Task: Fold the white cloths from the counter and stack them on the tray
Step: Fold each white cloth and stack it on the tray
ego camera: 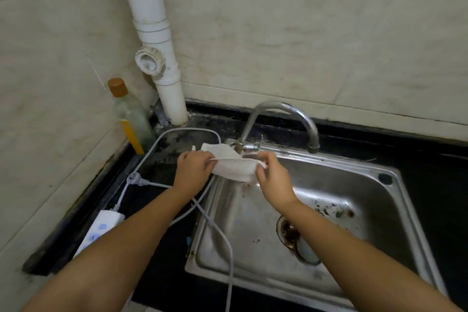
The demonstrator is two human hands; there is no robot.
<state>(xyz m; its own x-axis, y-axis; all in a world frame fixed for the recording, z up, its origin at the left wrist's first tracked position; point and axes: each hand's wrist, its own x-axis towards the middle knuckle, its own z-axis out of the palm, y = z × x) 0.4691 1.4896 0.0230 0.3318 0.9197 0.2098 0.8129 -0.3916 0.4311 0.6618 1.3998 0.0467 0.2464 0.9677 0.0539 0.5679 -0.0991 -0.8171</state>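
Both hands, the left hand (193, 169) and the right hand (272, 177), each have a tight grip on one end of the white cloth (234, 166), held up over the sink's (395, 213) back corner by the tap (281, 121).

Both bare forearms reach forward, converging. Left hand (193, 167) and right hand (272, 175) knuckles-up, fingers curled, pinching small white cloth (234, 167) between them.

cloth (234, 168) over sink (395, 210) left rim | bottle (130, 119) far left | faucet (278, 119) behind
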